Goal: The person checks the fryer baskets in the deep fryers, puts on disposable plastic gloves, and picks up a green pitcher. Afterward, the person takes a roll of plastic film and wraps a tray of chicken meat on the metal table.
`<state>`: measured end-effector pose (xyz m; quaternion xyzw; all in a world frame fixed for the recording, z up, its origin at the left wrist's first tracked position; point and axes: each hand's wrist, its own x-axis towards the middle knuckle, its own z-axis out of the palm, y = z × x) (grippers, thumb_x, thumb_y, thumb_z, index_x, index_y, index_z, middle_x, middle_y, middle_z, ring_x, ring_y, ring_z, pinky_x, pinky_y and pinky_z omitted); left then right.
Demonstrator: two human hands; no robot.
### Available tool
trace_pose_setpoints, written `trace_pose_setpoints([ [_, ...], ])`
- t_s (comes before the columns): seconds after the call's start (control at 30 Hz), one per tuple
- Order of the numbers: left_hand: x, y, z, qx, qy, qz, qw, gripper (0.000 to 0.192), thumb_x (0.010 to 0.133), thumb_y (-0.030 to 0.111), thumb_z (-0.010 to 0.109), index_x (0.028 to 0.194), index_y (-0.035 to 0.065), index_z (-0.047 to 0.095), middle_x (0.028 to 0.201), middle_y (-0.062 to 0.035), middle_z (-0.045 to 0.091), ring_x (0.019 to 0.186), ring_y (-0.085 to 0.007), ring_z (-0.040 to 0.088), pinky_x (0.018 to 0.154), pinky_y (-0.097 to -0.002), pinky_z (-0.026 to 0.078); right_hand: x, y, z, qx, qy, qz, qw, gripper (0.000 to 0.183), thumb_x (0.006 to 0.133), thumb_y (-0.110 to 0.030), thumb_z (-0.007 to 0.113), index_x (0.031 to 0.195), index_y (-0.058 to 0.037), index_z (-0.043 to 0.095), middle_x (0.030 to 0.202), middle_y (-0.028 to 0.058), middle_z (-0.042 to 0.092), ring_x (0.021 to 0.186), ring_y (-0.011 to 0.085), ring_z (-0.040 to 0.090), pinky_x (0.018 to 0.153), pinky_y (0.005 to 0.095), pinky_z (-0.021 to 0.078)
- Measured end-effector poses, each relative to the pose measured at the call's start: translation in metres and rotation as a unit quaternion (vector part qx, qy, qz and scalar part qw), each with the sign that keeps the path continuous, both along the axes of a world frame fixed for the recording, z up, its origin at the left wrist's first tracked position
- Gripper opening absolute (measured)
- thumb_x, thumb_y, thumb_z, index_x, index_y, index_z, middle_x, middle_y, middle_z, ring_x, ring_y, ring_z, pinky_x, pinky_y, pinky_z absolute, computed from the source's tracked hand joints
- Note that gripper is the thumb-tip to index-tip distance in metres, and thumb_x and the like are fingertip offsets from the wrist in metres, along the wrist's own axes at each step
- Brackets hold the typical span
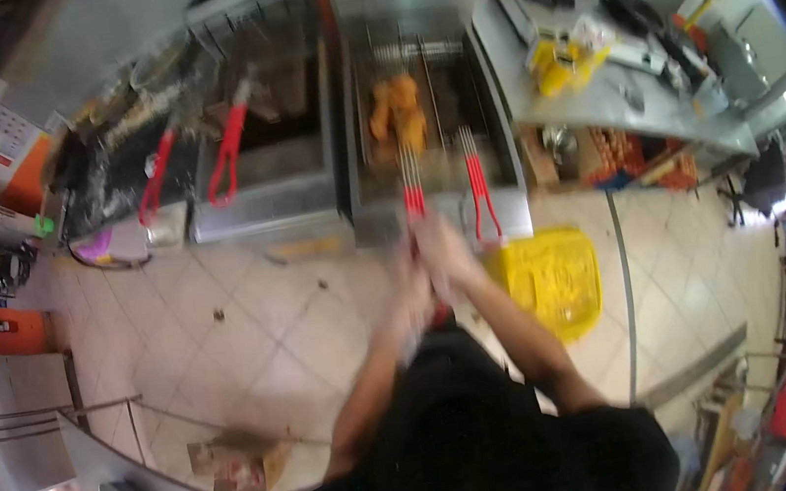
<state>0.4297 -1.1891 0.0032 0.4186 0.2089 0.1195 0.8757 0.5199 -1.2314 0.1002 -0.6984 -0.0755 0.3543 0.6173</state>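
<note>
Both my left hand [408,292] and my right hand [444,250] are closed around the red-coated handle [415,201] of a wire fryer basket, and both are motion-blurred. My right hand sits slightly farther forward on it. Golden-brown fried pieces [396,112], which look like breaded chicken, lie in that basket, over the left half of a steel deep fryer [362,208]. A second basket's red handle [479,186] rests over the fryer's front edge, to the right of my hands. Blur hides the exact finger positions and the basket's height.
To the left, two more red handles [230,159] reach over a second fryer [263,221] and a flour-dusted dark surface [110,186]. A yellow lidded bin [554,284] stands on the floor near my right forearm. Farther right is a steel counter [569,110] with a yellow bag [563,66].
</note>
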Motion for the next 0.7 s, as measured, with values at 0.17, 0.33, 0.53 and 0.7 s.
trace_pose_setpoints([
  [0.17,0.057,0.061,0.081,-0.02,-0.024,-0.047,0.998,0.049,0.105,0.038,0.047,0.147,0.0124,0.044,0.138,-0.0072,0.053,0.118,-0.0178,0.056,0.099,-0.0342,0.047,0.054,0.021,0.002,-0.124,-0.224,0.05,0.965,0.031,0.104,-0.031,0.049,0.106,-0.0023,0.061,0.078,0.0058,0.061,0.069,0.0169,0.059,0.065,0.031,0.0493],
  [0.33,0.048,0.036,0.098,0.048,0.082,0.076,0.993,0.043,0.104,0.045,0.051,0.132,0.0128,0.054,0.103,-0.0041,0.064,0.091,-0.013,0.061,0.075,-0.0318,0.053,0.048,0.041,0.039,-0.025,-0.106,0.034,0.993,0.037,0.104,-0.036,0.046,0.103,-0.0034,0.062,0.077,0.0093,0.065,0.069,0.0203,0.064,0.069,0.0348,0.0518],
  [0.53,0.042,0.027,0.165,-0.072,0.21,-0.011,0.975,0.051,0.104,0.049,0.049,0.135,0.0095,0.053,0.112,-0.0045,0.064,0.1,-0.0151,0.062,0.086,-0.0324,0.051,0.041,0.029,0.01,0.026,-0.072,-0.002,0.997,0.053,0.106,-0.047,0.038,0.102,-0.0004,0.064,0.075,0.0118,0.065,0.07,0.0242,0.066,0.068,0.0399,0.0528],
  [0.7,0.033,0.042,0.113,0.07,0.278,-0.193,0.938,0.057,0.105,0.042,0.05,0.151,0.0134,0.035,0.128,-0.0088,0.059,0.108,-0.017,0.061,0.087,-0.0335,0.053,0.059,0.027,0.012,-0.12,-0.162,0.04,0.979,0.04,0.106,-0.036,0.046,0.108,0.0003,0.063,0.082,0.013,0.067,0.073,0.0256,0.063,0.073,0.0378,0.052],
])
